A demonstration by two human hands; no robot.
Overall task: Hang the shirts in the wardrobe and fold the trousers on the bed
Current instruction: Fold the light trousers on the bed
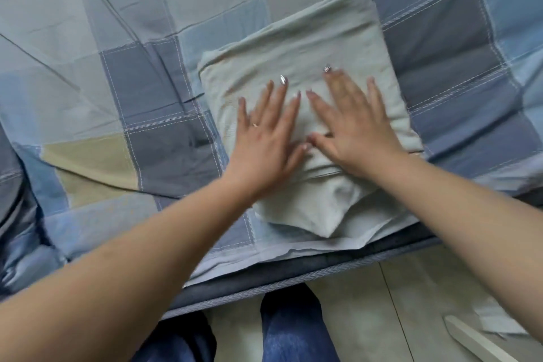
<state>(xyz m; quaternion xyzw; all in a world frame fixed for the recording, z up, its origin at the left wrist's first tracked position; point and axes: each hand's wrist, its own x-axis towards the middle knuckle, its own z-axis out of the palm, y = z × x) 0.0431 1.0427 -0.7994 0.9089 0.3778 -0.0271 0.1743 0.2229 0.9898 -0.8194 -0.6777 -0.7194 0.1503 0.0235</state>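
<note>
- The folded trousers (302, 67), pale grey-green, lie as a thick rectangular bundle on the bed (88, 67), near its front edge and right of the middle.
- The left hand (264, 141) rests flat on the near left part of the bundle, fingers (282, 97) straight and spread, holding nothing; a ring shows on one finger.
- The right hand (355, 132) lies flat just beside it on the near right part, fingers straight and slightly fanned, also holding nothing; its outline is blurred.
- The two thumbs nearly meet over the middle of the bundle.
- The bundle's near end is looser: a rounded fold sags toward the bed's front edge, just short of it.
- The bundle's far and right edges are straight; the left edge shows stacked layers.
- The checked bedcover (164, 73) in blue, grey and beige stretches wide to the left and beyond the bundle, creased but flat.
- Below the dark mattress edge (264, 282) lies a tiled floor (382, 303), with the person's jeans-clad legs (291, 332) close against the bed.
</note>
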